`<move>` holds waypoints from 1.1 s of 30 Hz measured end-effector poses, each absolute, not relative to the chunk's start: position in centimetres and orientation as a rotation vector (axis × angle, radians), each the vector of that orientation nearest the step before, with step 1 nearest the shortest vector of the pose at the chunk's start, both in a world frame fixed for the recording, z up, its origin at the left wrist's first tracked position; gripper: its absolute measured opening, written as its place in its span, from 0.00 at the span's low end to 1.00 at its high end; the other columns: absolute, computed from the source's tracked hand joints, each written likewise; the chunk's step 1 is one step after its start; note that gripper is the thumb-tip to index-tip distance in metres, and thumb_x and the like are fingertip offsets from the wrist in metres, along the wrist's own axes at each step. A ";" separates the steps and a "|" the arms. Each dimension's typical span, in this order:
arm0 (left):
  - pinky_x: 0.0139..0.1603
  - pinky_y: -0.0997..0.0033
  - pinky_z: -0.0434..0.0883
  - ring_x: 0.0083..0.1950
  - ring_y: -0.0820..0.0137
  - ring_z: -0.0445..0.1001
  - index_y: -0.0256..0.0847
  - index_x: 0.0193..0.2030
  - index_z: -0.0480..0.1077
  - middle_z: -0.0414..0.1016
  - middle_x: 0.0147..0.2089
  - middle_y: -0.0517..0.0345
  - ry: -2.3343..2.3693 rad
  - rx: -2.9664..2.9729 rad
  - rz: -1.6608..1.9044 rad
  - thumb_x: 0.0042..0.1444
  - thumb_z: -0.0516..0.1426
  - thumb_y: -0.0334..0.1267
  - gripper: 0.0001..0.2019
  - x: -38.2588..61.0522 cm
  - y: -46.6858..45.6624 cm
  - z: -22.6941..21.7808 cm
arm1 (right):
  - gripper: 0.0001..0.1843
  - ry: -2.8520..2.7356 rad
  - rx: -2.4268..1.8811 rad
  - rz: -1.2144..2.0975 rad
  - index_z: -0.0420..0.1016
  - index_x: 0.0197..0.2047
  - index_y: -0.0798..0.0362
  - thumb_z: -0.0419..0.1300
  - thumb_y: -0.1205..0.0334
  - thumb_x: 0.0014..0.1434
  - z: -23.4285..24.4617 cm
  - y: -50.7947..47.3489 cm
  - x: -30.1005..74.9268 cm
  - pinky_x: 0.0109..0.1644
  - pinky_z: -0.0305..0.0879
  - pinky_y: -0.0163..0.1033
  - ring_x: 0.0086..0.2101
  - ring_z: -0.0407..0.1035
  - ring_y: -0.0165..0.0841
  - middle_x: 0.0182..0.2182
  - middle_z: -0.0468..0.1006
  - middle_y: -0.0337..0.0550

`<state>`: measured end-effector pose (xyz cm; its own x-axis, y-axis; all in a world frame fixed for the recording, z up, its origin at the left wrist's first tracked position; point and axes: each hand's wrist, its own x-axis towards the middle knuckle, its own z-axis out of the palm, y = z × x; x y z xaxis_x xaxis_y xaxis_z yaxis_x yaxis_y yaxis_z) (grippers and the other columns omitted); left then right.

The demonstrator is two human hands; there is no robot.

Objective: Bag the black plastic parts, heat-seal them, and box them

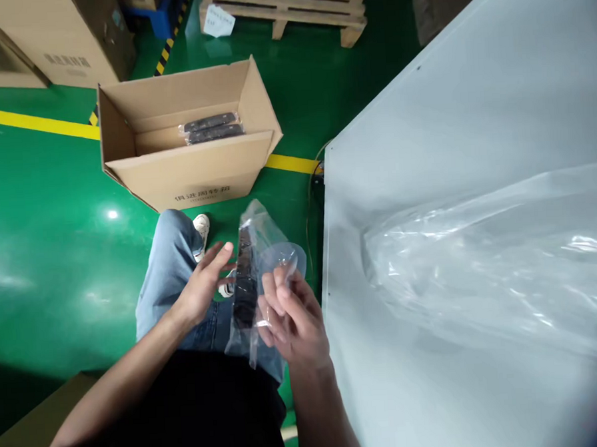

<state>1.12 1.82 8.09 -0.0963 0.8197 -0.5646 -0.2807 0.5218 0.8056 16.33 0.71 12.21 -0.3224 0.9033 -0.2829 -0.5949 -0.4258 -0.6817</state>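
While the right hand [291, 317] grips one bagged black part [245, 279], the left hand [204, 285] is open; box [185, 169] holds seemingly two.

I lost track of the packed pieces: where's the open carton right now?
In the head view the carton sits on the green floor, upper left of centre, beyond the person's knee and left of the grey table, with bagged black parts inside.

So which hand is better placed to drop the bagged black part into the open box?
Probably the left hand: it is open and on the cardboard box side. The right hand pinches the clear bag holding the black part.
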 end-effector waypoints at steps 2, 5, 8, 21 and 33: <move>0.70 0.51 0.70 0.70 0.52 0.71 0.44 0.70 0.66 0.70 0.71 0.43 1.417 0.830 1.083 0.63 0.64 0.56 0.33 -0.1 0.6 9.1 | 0.15 -0.597 -0.804 1.867 0.65 0.37 0.45 0.67 0.51 0.65 12.2 0.7 16.8 0.18 0.63 0.30 0.15 0.49 0.21 0.23 0.60 0.25; 0.75 0.49 0.66 0.74 0.53 0.66 0.46 0.70 0.67 0.67 0.73 0.45 1.173 1.510 1.049 0.65 0.64 0.44 0.28 -2.2 -0.6 11.5 | 0.14 -0.615 -0.866 1.811 0.67 0.37 0.44 0.69 0.51 0.64 12.0 0.8 17.3 0.18 0.62 0.31 0.16 0.51 0.22 0.23 0.62 0.26; 0.70 0.52 0.73 0.70 0.56 0.72 0.44 0.67 0.71 0.72 0.69 0.45 1.028 1.938 0.858 0.65 0.61 0.34 0.24 -3.1 -1.1 13.1 | 0.16 -0.637 -0.903 1.762 0.66 0.36 0.46 0.69 0.51 0.64 11.7 0.9 17.4 0.18 0.61 0.30 0.16 0.53 0.23 0.22 0.62 0.26; 0.54 0.68 0.84 0.52 0.61 0.85 0.42 0.54 0.81 0.85 0.53 0.51 1.250 2.107 1.149 0.62 0.63 0.28 0.15 -1.1 -2.1 11.9 | 0.14 -0.874 -0.958 1.559 0.65 0.38 0.47 0.65 0.52 0.69 10.5 0.5 16.7 0.26 0.66 0.34 0.19 0.59 0.23 0.23 0.65 0.26; 0.51 0.74 0.84 0.49 0.63 0.86 0.46 0.58 0.80 0.85 0.51 0.55 1.381 1.854 1.357 0.62 0.64 0.24 0.20 -0.4 -2.2 11.8 | 0.23 -0.889 -0.989 1.638 0.68 0.44 0.46 0.73 0.44 0.58 10.4 0.8 16.9 0.26 0.64 0.34 0.22 0.61 0.23 0.29 0.69 0.30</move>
<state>-0.39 -2.20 11.78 0.0115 0.9006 0.4345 0.4501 -0.3927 0.8020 16.92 0.83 10.37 -0.1806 0.9653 -0.1887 -0.3673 -0.2442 -0.8975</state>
